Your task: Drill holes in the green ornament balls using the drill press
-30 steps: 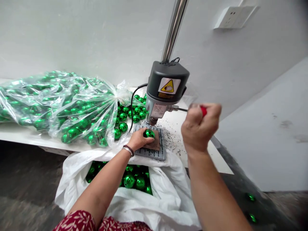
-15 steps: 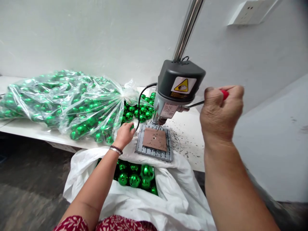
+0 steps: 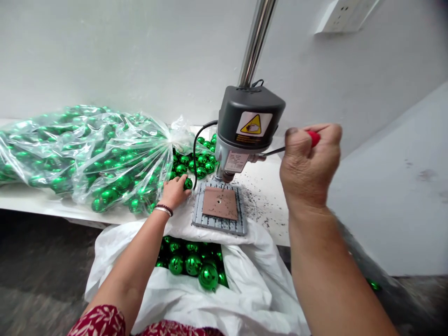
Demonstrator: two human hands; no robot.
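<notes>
My right hand [image 3: 310, 165] is wrapped around the red knob [image 3: 314, 138] of the feed lever on a small bench drill press [image 3: 252, 119]. Left of the drill, the fingers of my left hand [image 3: 176, 192] close on a shiny green ball [image 3: 188, 183] beside a heap of loose green balls [image 3: 201, 163]. Under the chuck [image 3: 228, 177], a brown board [image 3: 220, 210] with a small hole lies on the grey slotted base [image 3: 199, 219]; no ball sits on it. Nearest me, an open white sack [image 3: 252, 270] holds more green balls [image 3: 193, 264], some with visible holes.
A tied clear plastic bag [image 3: 87, 154] full of green balls fills the left of the white table [image 3: 269, 224]. Dark shavings [image 3: 257, 205] litter the tabletop right of the base. A black cable [image 3: 195, 154] loops down beside the drill. A wall socket [image 3: 345, 16] is at upper right.
The view has shifted slightly. A large green ball in the white sack has rolled toward me. More of the ball in my left fingers shows; my right hand stays on the lever knob.
</notes>
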